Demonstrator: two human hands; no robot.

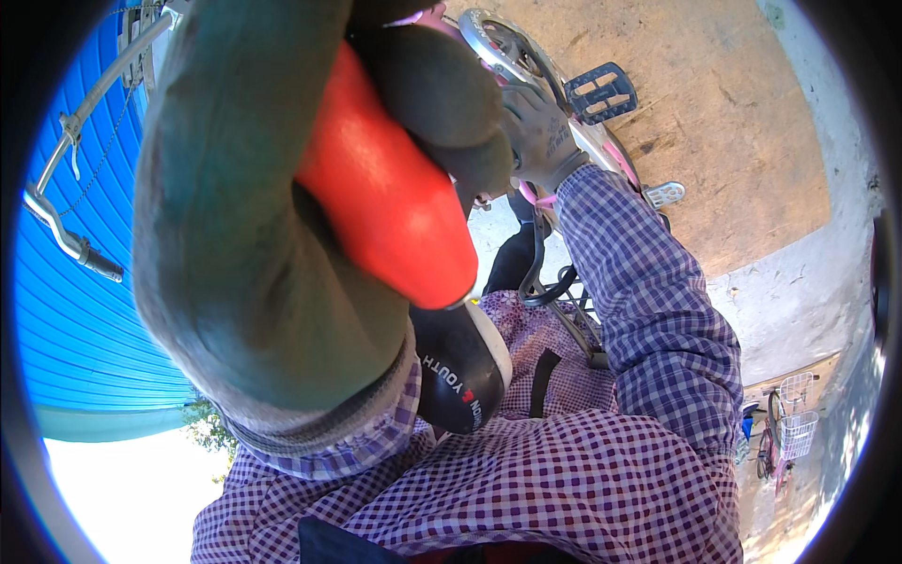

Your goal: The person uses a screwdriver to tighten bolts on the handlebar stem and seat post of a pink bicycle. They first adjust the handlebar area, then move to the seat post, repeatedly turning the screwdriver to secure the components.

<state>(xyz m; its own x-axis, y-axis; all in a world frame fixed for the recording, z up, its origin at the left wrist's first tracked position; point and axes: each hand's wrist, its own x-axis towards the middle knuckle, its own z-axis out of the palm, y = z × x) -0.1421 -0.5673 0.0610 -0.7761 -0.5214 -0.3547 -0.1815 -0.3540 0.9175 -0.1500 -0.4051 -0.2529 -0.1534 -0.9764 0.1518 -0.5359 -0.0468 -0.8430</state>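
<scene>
Very near the camera, my left hand (254, 216), in a dark green-grey glove, is closed round a smooth red handle (395, 207) with a rounded end. The far end of that handle is hidden behind the fingers. Beyond it, my right hand (540, 136) in a grey glove is bent over the frame of a pink and white bicycle (615, 155), beside the silver chain guard (498, 42). Its fingertips are partly hidden. A black pedal (601, 92) sticks out just right of that hand. Below the red handle shows a dark saddle (456, 371) with a white edge.
A black rear rack (568, 320) lies close to my right forearm. At the left, another bicycle's handlebar (70, 141) stands before a blue corrugated wall (89, 338). A brown board (733, 122) covers part of the concrete floor. A bicycle with a white basket (799, 428) stands lower right.
</scene>
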